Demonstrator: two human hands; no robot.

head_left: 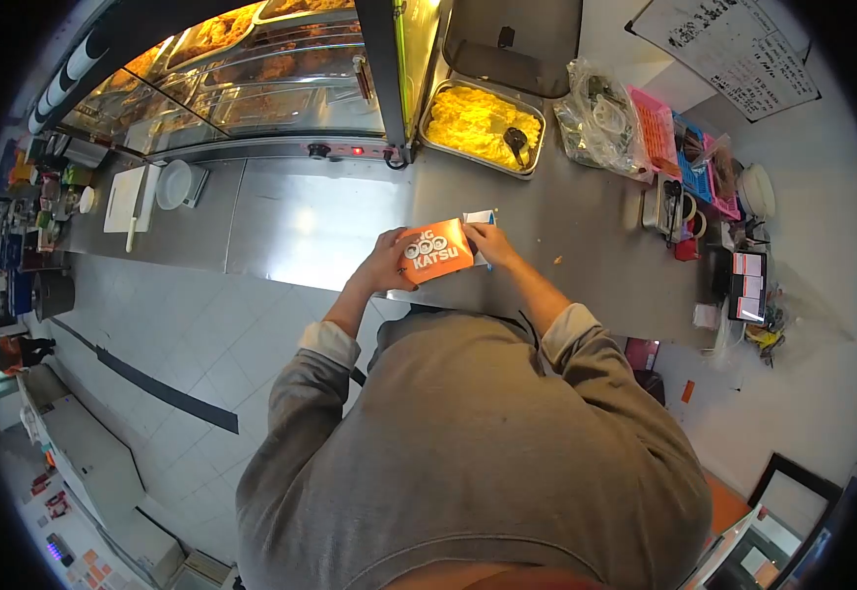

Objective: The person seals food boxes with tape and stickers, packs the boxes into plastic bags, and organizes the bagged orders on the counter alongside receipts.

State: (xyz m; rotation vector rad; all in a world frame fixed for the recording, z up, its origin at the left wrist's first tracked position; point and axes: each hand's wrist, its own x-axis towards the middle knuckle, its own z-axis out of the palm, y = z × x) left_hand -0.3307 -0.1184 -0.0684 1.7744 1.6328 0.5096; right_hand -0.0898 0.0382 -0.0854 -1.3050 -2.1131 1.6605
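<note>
An orange food box (436, 252) printed with white lettering that reads "KATSU" is held above the steel counter's front edge. My left hand (385, 264) grips the box at its left side, fingers over the far edge. At its right end my right hand (488, 243) closes on the box, with its fingertips partly hidden. Behind that end shows a blue-and-white item (480, 217), mostly covered by the box and hand, so I cannot tell what it is.
Beyond the counter (330, 211) stands a heated display case (281, 88) of fried food. A metal tray (432, 144) of yellow food holds a black spoon (517, 143). Plastic bags (596, 118) and coloured baskets (654, 136) line the right. A knife (133, 228) lies on a white board (126, 200).
</note>
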